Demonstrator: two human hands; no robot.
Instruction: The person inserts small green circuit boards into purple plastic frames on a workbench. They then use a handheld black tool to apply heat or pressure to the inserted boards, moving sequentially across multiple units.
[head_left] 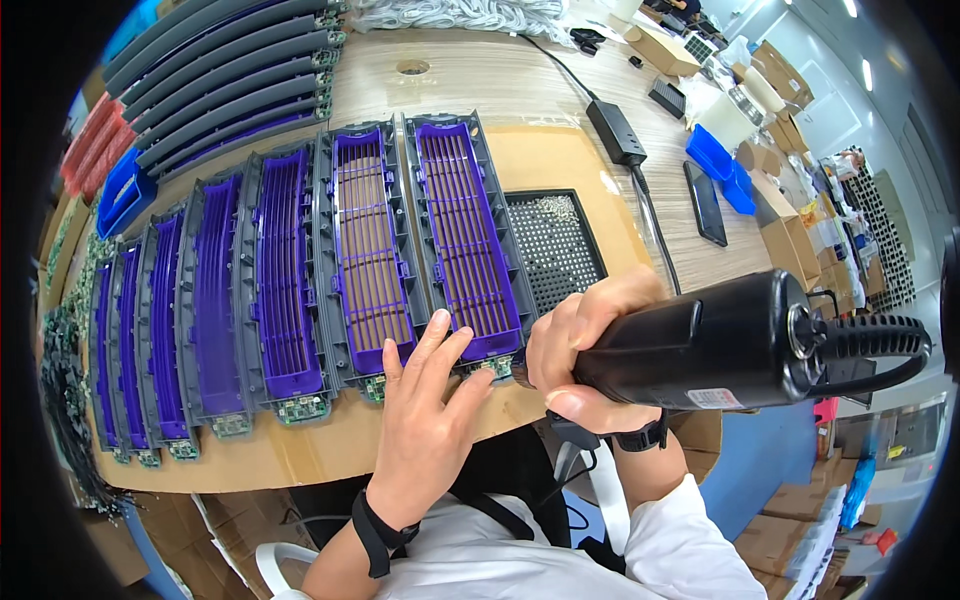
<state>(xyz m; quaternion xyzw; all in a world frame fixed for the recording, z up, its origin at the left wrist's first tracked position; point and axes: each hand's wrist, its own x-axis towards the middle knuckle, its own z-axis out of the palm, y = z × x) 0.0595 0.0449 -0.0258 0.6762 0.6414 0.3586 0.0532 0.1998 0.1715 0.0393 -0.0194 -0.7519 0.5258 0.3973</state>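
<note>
In my right hand (565, 345) is a black electric screwdriver (695, 340), its cord leaving the back end at the right. The screwdriver's front end is hidden behind my fingers, close to the near end of the rightmost grey-and-purple slatted plastic panel (497, 318). My left hand (430, 425) has its fingers spread across the near ends of the two rightmost panels, with nothing gripped. Beside its fingertips, a small green circuit board (492, 368) sits at the end of the rightmost panel. More such panels (290, 230) lie in a row toward the left, boards at their near ends.
A black tray of small screws (550, 285) lies on the cardboard sheet (540, 155). Beyond it are a black power adapter (616, 130), a phone (705, 203) and blue bins (712, 152). Grey strips (230, 75) stack at the far left, near a blue bin (125, 193).
</note>
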